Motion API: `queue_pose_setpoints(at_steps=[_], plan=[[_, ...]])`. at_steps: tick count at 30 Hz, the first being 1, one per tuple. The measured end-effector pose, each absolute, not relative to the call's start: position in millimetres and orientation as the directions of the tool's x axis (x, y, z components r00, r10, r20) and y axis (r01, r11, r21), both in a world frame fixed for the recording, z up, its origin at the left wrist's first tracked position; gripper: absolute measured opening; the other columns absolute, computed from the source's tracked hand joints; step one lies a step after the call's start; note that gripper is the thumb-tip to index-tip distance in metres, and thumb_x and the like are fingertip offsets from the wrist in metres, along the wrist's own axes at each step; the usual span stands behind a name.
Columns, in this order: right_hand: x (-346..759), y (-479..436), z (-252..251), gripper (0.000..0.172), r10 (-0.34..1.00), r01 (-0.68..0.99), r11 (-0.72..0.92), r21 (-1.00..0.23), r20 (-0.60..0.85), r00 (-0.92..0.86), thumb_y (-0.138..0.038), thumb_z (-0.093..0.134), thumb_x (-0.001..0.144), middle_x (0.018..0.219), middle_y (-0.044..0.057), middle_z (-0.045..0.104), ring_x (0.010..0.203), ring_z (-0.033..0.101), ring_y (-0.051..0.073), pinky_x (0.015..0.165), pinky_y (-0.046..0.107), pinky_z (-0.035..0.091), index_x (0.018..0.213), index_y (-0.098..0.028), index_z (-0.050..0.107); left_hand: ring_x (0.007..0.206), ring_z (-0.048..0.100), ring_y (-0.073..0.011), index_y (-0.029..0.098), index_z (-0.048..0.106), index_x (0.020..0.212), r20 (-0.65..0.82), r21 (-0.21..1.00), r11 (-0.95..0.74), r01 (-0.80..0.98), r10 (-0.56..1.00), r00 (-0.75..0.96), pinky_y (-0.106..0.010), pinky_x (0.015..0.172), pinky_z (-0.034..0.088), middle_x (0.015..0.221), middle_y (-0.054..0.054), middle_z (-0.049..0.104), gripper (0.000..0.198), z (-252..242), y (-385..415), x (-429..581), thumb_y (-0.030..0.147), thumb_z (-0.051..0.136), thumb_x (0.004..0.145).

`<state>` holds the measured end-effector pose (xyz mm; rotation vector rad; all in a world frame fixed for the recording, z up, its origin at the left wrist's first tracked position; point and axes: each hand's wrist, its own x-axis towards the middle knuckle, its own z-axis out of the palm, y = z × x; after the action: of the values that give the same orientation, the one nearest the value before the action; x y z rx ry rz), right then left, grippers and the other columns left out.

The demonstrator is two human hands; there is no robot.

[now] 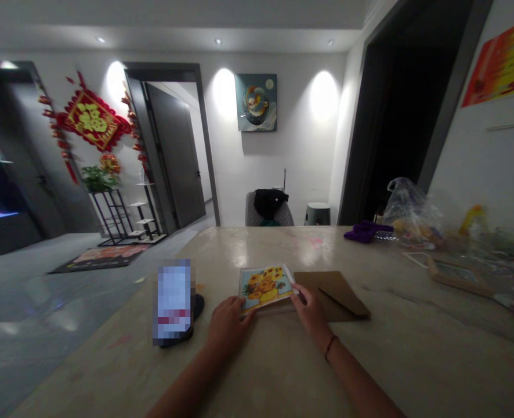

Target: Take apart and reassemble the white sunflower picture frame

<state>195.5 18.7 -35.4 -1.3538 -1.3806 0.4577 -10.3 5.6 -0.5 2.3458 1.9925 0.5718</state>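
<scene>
A small sunflower picture card (265, 284) lies on the pale table (283, 360) in front of me. My left hand (228, 322) grips its lower left corner with curled fingers. My right hand (310, 307) pinches the card's right edge, and a red band circles that wrist. A brown envelope (335, 293) with its flap open lies just right of the card, partly under my right hand.
A blurred phone on a dark stand (174, 302) sits left of my hands. At the table's far right are a purple cloth (364, 232), a clear plastic bag (409, 212) and a wooden frame (452, 276). A chair with a black bag (269, 206) stands beyond the table.
</scene>
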Motion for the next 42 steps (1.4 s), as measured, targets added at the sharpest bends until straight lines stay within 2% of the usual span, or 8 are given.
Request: queue_pose_setpoints(at_steps=[10, 17, 23, 26, 29, 32, 36, 42], plan=[[198, 14, -32, 0.03, 0.861, 0.57, 0.274, -0.775, 0.462, 0.215, -0.012, 0.045, 0.07, 0.092, 0.007, 0.067, 0.085, 0.061, 0.018, 0.078, 0.03, 0.046, 0.091, -0.019, 0.066, 0.107, 0.05, -0.02, 0.013, 0.051, 0.114, 0.245, 0.28, -0.175, 0.944, 0.964, 0.107, -0.031, 0.094, 0.034, 0.116, -0.01, 0.057, 0.048, -1, 5, -13, 0.045, 0.036, 0.081], [207, 18, -34, 0.028, 0.899, 0.136, 0.257, -0.957, 0.288, 0.329, -0.033, 0.056, 0.064, 0.077, 0.009, 0.068, 0.07, 0.062, 0.02, 0.064, 0.031, 0.049, 0.082, -0.013, 0.063, 0.109, 0.05, -0.0225, 0.014, 0.057, 0.108, 0.251, 0.376, -0.165, 0.912, 0.965, 0.071, -0.033, 0.094, 0.034, 0.116, -0.012, 0.057, 0.047, -7, 12, -17, 0.047, 0.038, 0.08], [209, 17, -29, 0.031, 0.945, -0.104, 0.163, -0.981, 0.125, 0.303, -0.037, 0.065, 0.053, 0.07, 0.007, 0.066, 0.064, 0.06, 0.018, 0.054, 0.029, 0.047, 0.073, -0.014, 0.062, 0.092, 0.058, -0.0185, 0.02, 0.065, 0.082, 0.33, 0.673, -0.258, 0.694, 0.943, 0.03, -0.029, 0.082, 0.042, 0.097, -0.004, 0.066, 0.03, -1, 18, -21, 0.04, 0.044, 0.075], [206, 11, -26, 0.029, 0.896, 0.055, 0.24, -0.969, 0.243, 0.372, -0.035, 0.059, 0.062, 0.079, 0.008, 0.066, 0.07, 0.061, 0.019, 0.062, 0.032, 0.048, 0.083, -0.015, 0.06, 0.069, 0.059, -0.0177, 0.017, 0.061, 0.067, 0.272, 0.752, -0.201, 0.628, 0.962, -0.017, -0.027, 0.063, 0.043, 0.068, -0.002, 0.064, 0.033, 6, 15, -19, 0.046, 0.045, 0.071], [201, 2, -21, 0.03, 0.769, 0.479, 0.302, -0.824, 0.507, 0.388, -0.028, 0.051, 0.072, 0.088, 0.008, 0.062, 0.078, 0.058, 0.02, 0.072, 0.035, 0.046, 0.1, -0.017, 0.056, 0.054, 0.051, -0.0134, 0.016, 0.055, 0.058, 0.225, 0.816, -0.187, 0.548, 0.974, -0.001, -0.023, 0.051, 0.036, 0.052, 0.002, 0.053, 0.038, 10, 10, -15, 0.05, 0.046, 0.07], [193, -6, -17, 0.033, 0.719, 0.789, 0.386, -0.478, 0.692, 0.068, -0.018, 0.05, 0.076, 0.095, 0.008, 0.059, 0.089, 0.054, 0.021, 0.08, 0.036, 0.043, 0.108, -0.02, 0.054, 0.051, 0.048, -0.0113, 0.015, 0.054, 0.058, 0.202, 0.858, -0.176, 0.482, 0.979, -0.001, -0.021, 0.048, 0.032, 0.05, 0.004, 0.051, 0.038, 12, 4, -6, 0.051, 0.047, 0.069], [186, -11, -13, 0.032, 0.714, 0.876, 0.441, -0.197, 0.668, -0.21, -0.01, 0.045, 0.079, 0.096, 0.008, 0.062, 0.089, 0.055, 0.021, 0.081, 0.036, 0.042, 0.107, -0.021, 0.057, 0.057, 0.053, -0.0131, 0.015, 0.059, 0.066, 0.233, 0.854, -0.235, 0.463, 0.97, 0.062, -0.022, 0.051, 0.037, 0.058, 0.001, 0.059, 0.035, 16, -10, 11, 0.048, 0.05, 0.07], [201, -9, -7, 0.026, 0.698, 0.712, 0.455, -0.535, 0.711, 0.088, -0.016, 0.04, 0.082, 0.092, 0.008, 0.065, 0.088, 0.058, 0.018, 0.079, 0.032, 0.044, 0.094, -0.019, 0.063, 0.071, 0.059, -0.0158, 0.018, 0.064, 0.071, 0.323, 0.765, -0.385, 0.517, 0.923, 0.211, -0.025, 0.068, 0.045, 0.073, -0.002, 0.067, 0.023, 19, -28, 27, 0.04, 0.057, 0.068]])
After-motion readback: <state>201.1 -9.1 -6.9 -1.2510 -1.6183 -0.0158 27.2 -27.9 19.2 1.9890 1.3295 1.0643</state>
